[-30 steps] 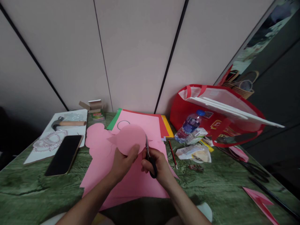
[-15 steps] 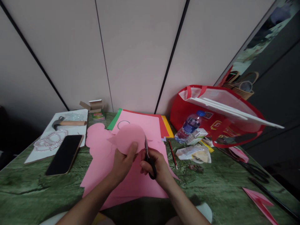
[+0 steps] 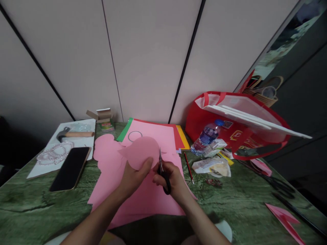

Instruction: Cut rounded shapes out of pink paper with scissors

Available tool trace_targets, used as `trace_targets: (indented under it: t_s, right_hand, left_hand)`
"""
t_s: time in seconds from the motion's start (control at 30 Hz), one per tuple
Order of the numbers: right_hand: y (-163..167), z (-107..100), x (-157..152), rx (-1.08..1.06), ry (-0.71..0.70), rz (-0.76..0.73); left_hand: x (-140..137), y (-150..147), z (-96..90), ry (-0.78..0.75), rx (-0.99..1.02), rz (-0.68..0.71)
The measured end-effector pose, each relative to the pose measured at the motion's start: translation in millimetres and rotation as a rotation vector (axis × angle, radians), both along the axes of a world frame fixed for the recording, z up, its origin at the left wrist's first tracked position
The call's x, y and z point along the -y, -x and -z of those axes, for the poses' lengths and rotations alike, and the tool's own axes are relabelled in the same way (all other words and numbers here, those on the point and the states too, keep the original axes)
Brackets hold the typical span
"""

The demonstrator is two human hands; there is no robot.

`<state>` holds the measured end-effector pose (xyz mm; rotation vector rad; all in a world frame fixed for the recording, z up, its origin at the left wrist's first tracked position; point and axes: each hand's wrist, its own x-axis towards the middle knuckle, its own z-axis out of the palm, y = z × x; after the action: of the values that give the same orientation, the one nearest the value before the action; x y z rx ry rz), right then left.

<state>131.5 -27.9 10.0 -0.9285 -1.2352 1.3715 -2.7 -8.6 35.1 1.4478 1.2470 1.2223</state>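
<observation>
Between thumb and fingers, my left hand pinches a rounded piece of pink paper with a pointed tip at its left. My right hand is closed around the black handles of a pair of scissors. Their blades point away from me, upright at the right edge of the paper piece. Whether the blades are parted is hard to make out. Beneath both hands lie pink sheets, some with cut, wavy edges. A thin dark ring shows on the pink paper behind the held piece.
On the left are a black phone, a hammer, beaded strings and a small open box. On the right stand a water bottle and a red bag, with a red pencil nearby. Pink scraps lie at far right.
The pink paper piece has turned slightly and shifted a little right in my left hand, its pointed tip now plainer. More of the dark ring shows. The scissors stay at its right edge.
</observation>
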Motion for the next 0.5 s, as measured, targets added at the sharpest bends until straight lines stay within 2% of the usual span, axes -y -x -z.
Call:
trace_targets:
  t_s: [0.5]
  right_hand:
    - [1.1,-4.0,1.4,-0.01,-0.001,-0.012]
  left_hand:
    - [-0.6,0.6,3.2,0.042,0.038,0.023]
